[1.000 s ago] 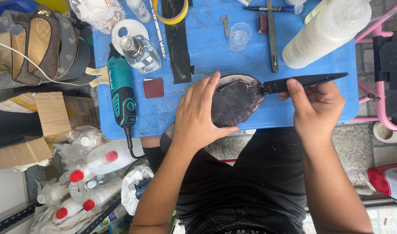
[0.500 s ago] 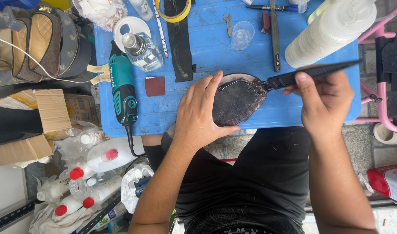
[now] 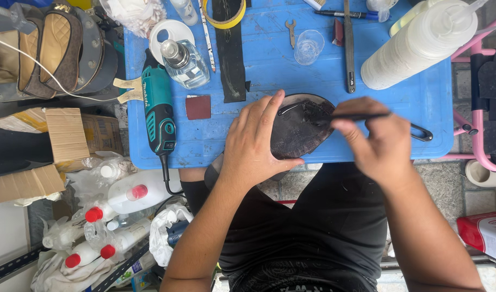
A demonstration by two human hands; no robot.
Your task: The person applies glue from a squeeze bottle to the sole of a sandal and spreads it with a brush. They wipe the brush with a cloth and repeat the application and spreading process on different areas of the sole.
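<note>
Right hand (image 3: 380,141) has slid left, dragging its gripped thin black tool (image 3: 361,115) across the dark oval leather sole (image 3: 299,127) on the blue plastic table (image 3: 259,65), while left hand (image 3: 256,141) presses flat and open on that sole.

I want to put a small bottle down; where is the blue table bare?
Bare blue table lies between the black strip and long metal file, around the clear cup; another patch is below the white roll. The left side by the teal power tool is crowded.
</note>
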